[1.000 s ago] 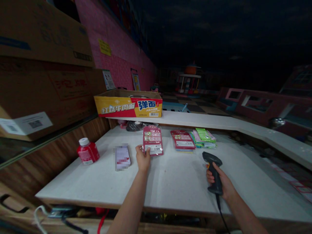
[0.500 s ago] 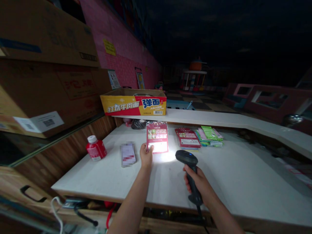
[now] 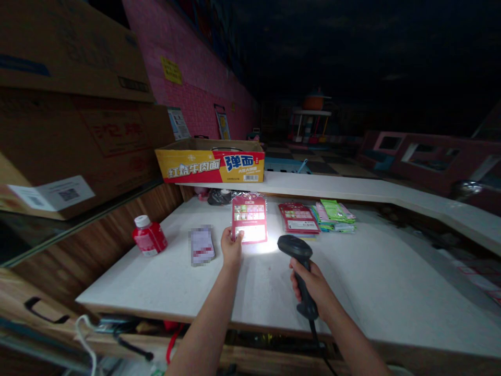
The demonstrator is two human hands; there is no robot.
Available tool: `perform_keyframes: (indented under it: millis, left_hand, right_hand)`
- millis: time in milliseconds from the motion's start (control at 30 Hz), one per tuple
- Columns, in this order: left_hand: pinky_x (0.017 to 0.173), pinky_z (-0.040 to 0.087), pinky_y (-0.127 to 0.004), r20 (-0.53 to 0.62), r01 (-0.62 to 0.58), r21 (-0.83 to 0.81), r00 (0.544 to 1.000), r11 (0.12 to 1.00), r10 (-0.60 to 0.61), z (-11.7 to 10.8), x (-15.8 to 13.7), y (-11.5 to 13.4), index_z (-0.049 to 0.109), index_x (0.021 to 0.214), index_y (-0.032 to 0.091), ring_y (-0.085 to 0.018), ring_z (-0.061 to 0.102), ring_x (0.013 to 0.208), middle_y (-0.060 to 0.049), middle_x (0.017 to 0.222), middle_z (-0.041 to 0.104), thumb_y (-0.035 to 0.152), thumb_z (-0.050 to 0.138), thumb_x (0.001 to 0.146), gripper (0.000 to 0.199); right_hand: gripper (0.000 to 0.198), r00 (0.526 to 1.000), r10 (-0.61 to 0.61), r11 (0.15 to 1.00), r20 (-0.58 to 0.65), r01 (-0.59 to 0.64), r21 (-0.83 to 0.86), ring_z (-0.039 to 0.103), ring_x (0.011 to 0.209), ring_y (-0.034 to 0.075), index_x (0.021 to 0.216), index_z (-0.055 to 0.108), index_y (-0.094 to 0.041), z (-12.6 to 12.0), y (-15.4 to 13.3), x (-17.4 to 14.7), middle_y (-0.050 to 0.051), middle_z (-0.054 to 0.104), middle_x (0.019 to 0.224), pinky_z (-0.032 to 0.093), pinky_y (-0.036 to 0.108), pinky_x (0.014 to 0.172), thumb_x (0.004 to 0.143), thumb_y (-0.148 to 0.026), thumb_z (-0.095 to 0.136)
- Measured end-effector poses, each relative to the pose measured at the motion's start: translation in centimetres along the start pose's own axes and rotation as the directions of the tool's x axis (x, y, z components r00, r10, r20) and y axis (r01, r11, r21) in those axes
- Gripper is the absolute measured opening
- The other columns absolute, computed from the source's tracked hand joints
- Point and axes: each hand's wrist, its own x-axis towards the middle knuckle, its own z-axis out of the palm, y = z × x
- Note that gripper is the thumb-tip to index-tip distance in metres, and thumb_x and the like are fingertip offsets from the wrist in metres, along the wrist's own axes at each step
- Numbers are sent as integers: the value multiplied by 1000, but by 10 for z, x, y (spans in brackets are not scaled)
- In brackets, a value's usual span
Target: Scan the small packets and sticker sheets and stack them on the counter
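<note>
My left hand is closed on the lower left corner of a red flat packet in clear plastic, held up over the white desk. Small pictures and a white label show on its face, lit brightly at the bottom. My right hand is wrapped round the grip of a black barcode scanner, whose head points toward the packet. A cable runs down from the scanner's handle. Beyond the scanner lie a stack of similar red packets and a pile of green and pink packets.
A red bottle with a white cap and a blurred-out pale pad stand on the white desk. A yellow and red noodle carton sits on the raised ledge. Large cardboard boxes rise at the left. An open drawer with cables is below.
The whole view has shifted slightly, so things sit a little further left and higher. Both hands keep their holds, and the small blue light on the scanner no longer shows.
</note>
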Motion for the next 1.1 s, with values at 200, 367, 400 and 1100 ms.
perform_keyframes:
  millis: [200,367,400,1100]
  left_hand:
    - [59,45,-22,4,2,-47,1000,999,-2,0,-1,2,55,86,17,-11,56,60,2,72,62,42,73,63,38]
    - [66,50,-26,22,-3,-86,1000,996,5,1,-2,5,55,88,17,-13,61,66,-1,77,65,44,75,62,42]
    - [66,51,-26,28,-1,-87,1000,996,4,1,-2,5,55,88,16,-13,61,67,-1,77,65,44,75,62,43]
    - [74,54,-31,58,67,-197,997,978,-56,3,3,16,62,98,16,-18,65,80,-6,91,69,52,76,60,54]
  right_hand:
    - [47,999,-29,999,39,30,-27,46,33,9,79,50,-20,14,-3,20,-8,52,46,36,20,31,69,-64,65]
    - [48,998,30,999,62,-29,-20,46,32,10,75,50,-20,21,-1,36,-7,52,44,35,21,31,66,-63,68]
    - [47,998,29,999,60,-28,-18,46,33,10,75,50,-20,21,-1,37,-7,52,45,35,21,31,66,-63,68]
    - [27,998,3,652,60,-48,757,39,41,5,82,55,-19,-153,19,43,-8,42,55,36,13,34,73,-35,75]
